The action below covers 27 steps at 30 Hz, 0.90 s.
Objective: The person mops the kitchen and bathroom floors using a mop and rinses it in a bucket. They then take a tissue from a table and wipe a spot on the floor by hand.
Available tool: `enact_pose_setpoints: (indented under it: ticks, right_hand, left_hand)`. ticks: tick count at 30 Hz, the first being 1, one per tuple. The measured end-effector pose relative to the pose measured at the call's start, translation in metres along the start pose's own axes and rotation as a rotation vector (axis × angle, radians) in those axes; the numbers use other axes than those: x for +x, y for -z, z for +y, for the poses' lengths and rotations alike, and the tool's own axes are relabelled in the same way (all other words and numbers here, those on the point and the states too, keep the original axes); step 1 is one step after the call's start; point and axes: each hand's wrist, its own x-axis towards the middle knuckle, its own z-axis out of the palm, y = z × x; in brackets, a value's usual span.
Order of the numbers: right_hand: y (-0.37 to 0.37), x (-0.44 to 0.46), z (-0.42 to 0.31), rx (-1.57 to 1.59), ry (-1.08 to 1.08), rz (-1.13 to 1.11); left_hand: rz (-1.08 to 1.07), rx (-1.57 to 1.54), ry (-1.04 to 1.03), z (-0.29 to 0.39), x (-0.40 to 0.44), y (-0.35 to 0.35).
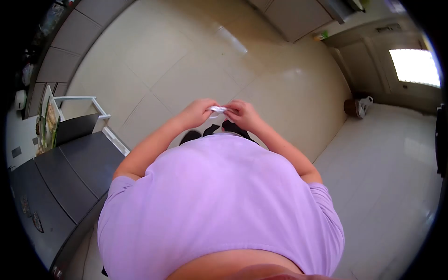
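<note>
In front of my body, both hands hold a small white strip of soft, thin material (217,110), stretched between them with a loop hanging below. Its exact kind cannot be made out. My left hand (199,113) pinches one end, fingers closed. The fingers of my right hand (243,115) are closed on the other end, close beside the left. Below the hands are dark shoes (190,136), partly hidden by my lilac shirt (219,196).
An open drawer (80,108) juts out at the left beside dark grey cabinets (74,172). Tiled floor (186,60) lies ahead. To the right are a brown bin with a white bag (357,108), a door (373,60) and a pale grey surface (378,163).
</note>
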Motion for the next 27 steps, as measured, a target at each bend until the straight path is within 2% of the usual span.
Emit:
enact_pose_setpoints:
  ticks: [1,3,4,6,7,8,11,12,14,17,19,21,23,25,27]
  right_hand:
    - [0.013,0.021,0.014,0.028,-0.036,0.008]
    - [0.042,0.065,0.043,0.047,-0.065,-0.009]
    - [0.054,0.088,0.061,0.056,-0.08,-0.032]
    - [0.073,0.133,0.094,0.011,-0.12,-0.128]
    - [0.078,0.152,0.107,-0.008,-0.102,-0.14]
    - [0.085,0.178,0.124,-0.001,-0.111,-0.16]
    - [0.1,0.247,0.17,-0.107,-0.059,-0.13]
    - [0.105,0.277,0.192,-0.111,-0.059,-0.131]
    - [0.106,0.32,0.24,-0.282,-0.1,-0.119]
    - [0.107,0.397,0.314,-0.369,-0.078,-0.137]
    - [0.095,0.439,0.377,-0.496,-0.077,-0.113]
    - [0.079,0.478,0.44,-0.453,-0.067,-0.108]
    - [0.06,0.511,0.507,-0.412,-0.051,-0.115]
    - [0.034,0.546,0.579,-0.493,0.209,-0.08]
    - [0.002,0.557,0.622,-0.496,0.182,-0.096]
  left_hand:
    - [-0.001,-0.016,0.034,-0.012,0.021,-0.001]
    - [0.072,-0.216,0.236,-0.035,0.068,0.006]
    - [0.071,-0.234,0.259,-0.046,0.091,0.012]
    - [0.024,-0.284,0.439,-0.069,0.134,0.028]
    - [0.071,-0.209,0.339,-0.084,0.15,0.033]
    - [0.073,-0.222,0.358,-0.103,0.173,0.04]
    - [0.166,-0.171,0.242,-0.161,0.236,0.053]
    - [0.167,-0.174,0.24,-0.188,0.264,0.062]
    - [0.118,0.037,0.315,-0.239,0.307,0.061]
    - [0.186,0.101,0.244,-0.317,0.374,0.061]
    - [0.178,0.167,0.221,-0.382,0.412,0.048]
    - [0.287,0.157,0.237,-0.443,0.449,0.035]
    - [0.298,0.169,0.274,-0.506,0.475,0.017]
    - [0.302,0.195,0.304,-0.573,0.502,-0.002]
    - [0.367,0.276,0.266,-0.623,0.505,-0.026]
